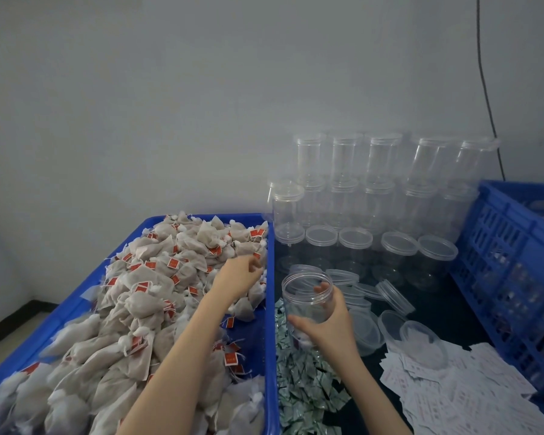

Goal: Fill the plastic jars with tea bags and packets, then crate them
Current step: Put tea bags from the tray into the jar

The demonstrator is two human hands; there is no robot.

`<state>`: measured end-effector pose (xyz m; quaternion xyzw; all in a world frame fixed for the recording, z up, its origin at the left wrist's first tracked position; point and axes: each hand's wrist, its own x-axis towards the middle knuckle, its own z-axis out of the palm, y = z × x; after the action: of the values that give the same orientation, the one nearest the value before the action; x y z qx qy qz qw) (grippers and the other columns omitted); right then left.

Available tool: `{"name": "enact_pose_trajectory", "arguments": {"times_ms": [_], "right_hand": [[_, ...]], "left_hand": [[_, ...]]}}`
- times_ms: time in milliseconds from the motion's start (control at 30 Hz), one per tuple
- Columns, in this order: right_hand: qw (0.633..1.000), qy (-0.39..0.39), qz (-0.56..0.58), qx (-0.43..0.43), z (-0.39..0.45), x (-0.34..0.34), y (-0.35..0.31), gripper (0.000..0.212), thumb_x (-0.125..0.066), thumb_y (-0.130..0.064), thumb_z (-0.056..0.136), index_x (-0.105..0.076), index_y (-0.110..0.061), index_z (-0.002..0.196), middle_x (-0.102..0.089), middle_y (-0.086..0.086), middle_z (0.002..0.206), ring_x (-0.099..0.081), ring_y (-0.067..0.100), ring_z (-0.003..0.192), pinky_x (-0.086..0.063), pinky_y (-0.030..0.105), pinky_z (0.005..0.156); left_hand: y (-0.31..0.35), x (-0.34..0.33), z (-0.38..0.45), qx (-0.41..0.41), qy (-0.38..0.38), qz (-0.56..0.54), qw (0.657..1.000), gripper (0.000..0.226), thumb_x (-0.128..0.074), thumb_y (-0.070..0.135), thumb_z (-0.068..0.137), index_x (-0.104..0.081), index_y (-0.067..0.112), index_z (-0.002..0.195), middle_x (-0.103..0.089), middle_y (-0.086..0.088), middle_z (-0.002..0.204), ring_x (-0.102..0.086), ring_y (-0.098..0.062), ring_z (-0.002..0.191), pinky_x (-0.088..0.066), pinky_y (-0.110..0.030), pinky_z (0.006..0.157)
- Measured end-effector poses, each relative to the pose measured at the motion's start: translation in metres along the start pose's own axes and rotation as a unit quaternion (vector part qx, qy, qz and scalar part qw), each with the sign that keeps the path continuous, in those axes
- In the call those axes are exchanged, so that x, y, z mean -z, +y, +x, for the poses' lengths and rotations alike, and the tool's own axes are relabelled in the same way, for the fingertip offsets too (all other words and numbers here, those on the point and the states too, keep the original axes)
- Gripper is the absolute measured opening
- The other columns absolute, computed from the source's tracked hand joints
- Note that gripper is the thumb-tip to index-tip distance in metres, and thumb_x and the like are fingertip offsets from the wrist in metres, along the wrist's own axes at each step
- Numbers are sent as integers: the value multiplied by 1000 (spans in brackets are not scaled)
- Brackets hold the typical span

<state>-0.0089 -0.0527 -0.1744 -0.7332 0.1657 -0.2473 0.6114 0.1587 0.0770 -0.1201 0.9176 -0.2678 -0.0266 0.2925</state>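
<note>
— Jar (307,296)?
— Centre of frame, lidless, tilted a little, mouth up and toward the upper left. Gripped by right hand (333,321): thumb at the near lower side, fingers curled round the far side, fingertips seen through the clear wall. Looks empty; something white low by the thumb, unclear whether inside.
— Left hand (237,277)?
— Just left of the jar, across the tray wall, down on the tea bags (139,296). Fingers curled at the pile's upper right edge, seemingly pinching a bag; blurred, so cannot tell for sure.
— Edges?
— Blue tray (270,309) fills lower left, heaped with bags bearing red tags; its right wall runs bottom to mid-frame, between the two hands. Jar mouth just right of that wall, about level with its rim.
— Beneath the jar?
— Green packets (299,387) heaped on the dark table, hard against the tray wall, running to the bottom edge.
— Room to move?
— Tight. Loose lids (393,293) and shallow tubs right of the jar, white slips (471,390) at lower right. Stacked lidded jars (380,189) behind, upper centre against the wall. Blue crate (515,265) at the right edge, lattice wall facing in. Open air mainly above the jar and over the tray.
</note>
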Motion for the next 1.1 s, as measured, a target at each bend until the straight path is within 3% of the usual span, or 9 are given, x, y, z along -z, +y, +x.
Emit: {"name": "enact_pose_trajectory", "arguments": {"times_ms": [167,267,433,533,633,733,867,967,1100], "right_hand": [[1000,-4,-4,5,-3,0,-1,82,-92,-26,63,-46,-26,132,-56,-18,124,-53,8,120,-44,27,96],[1000,-6,-7,13,-5,1,-2,81,-92,-24,63,-47,-26,131,-58,-14,125,-54,8,119,-46,33,102],[1000,-8,-2,17,-5,2,-3,80,-92,-22,63,-47,-30,129,-58,-17,123,-55,4,118,-46,29,100],[1000,-8,-2,16,-5,3,-2,81,-92,-23,64,-47,-28,131,-58,-15,125,-54,7,120,-46,31,101],[1000,-13,-5,9,-4,2,0,85,-92,-24,63,-45,-28,133,-57,-13,127,-54,10,121,-47,36,103],[1000,-15,-3,2,-3,0,1,86,-92,-24,62,-44,-31,132,-56,-17,124,-53,8,119,-46,29,98],[1000,-24,1,-7,-3,-2,1,87,-92,-26,61,-44,-29,133,-55,-16,125,-53,2,116,-45,16,88],[999,-33,9,-7,-4,-3,-3,79,-93,-29,59,-46,-42,121,-58,-23,117,-57,-10,107,-48,9,76],[999,-34,13,-9,-3,-4,-6,87,-90,-45,49,-47,-41,124,-59,-17,122,-55,2,117,-52,35,97]], "left_hand": [[-22,-24,-2,66,-194,231,951,40,-57,29,92,-55,7,126,-60,-9,120,-59,-24,105,-50,-33,88],[-31,-35,-6,109,-220,199,949,44,-55,23,94,-44,8,134,-58,-10,124,-58,-23,103,-48,-31,83],[-31,-40,-7,53,-231,185,954,48,-53,36,93,-42,25,139,-53,-10,134,-53,-27,117,-44,-38,100],[-30,-39,-7,58,-244,155,955,48,-57,37,91,-44,29,136,-55,-6,129,-56,-25,111,-47,-39,96],[-29,-35,-4,59,-212,187,957,42,-63,35,88,-57,17,125,-62,-5,117,-60,-21,104,-50,-33,91],[-24,-26,1,26,-162,216,963,34,-60,25,89,-58,16,122,-61,-6,117,-60,-20,101,-52,-33,88],[-2,3,-1,-33,-24,129,991,18,-55,18,90,-55,26,107,-63,4,95,-62,-9,76,-54,-25,69],[22,33,-8,-106,98,27,989,16,-56,19,91,-51,34,96,-61,11,79,-60,-1,66,-54,-21,63],[50,59,-22,-175,131,-100,971,18,-62,17,86,-58,33,93,-65,11,78,-58,-1,71,-48,-15,62]]}}
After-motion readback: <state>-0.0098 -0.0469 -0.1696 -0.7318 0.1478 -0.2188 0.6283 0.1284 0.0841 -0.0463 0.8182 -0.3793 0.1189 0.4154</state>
